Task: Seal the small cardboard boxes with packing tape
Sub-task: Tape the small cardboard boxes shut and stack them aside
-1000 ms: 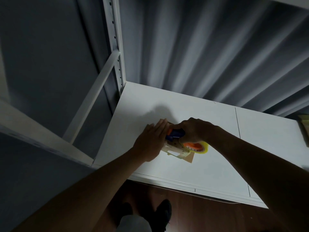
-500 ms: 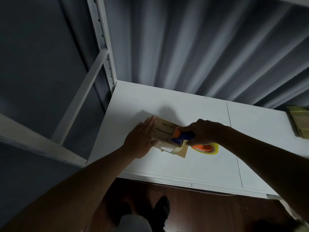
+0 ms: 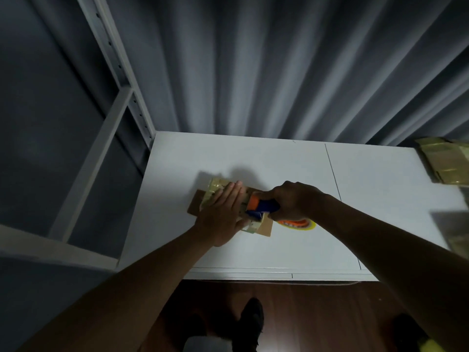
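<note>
No legible text or labels anywhere.

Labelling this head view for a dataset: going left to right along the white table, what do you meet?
Small cardboard box → left hand → tape dispenser → right hand → taped boxes at the right edge.

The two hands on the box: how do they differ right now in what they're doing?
The left hand lies flat with straight fingers, pressing down on the small cardboard box; the right hand is curled round the blue handle of the tape dispenser. The left hand touches the box directly; the right hand reaches it only through the dispenser. Both work on the same box on the white table.
</note>
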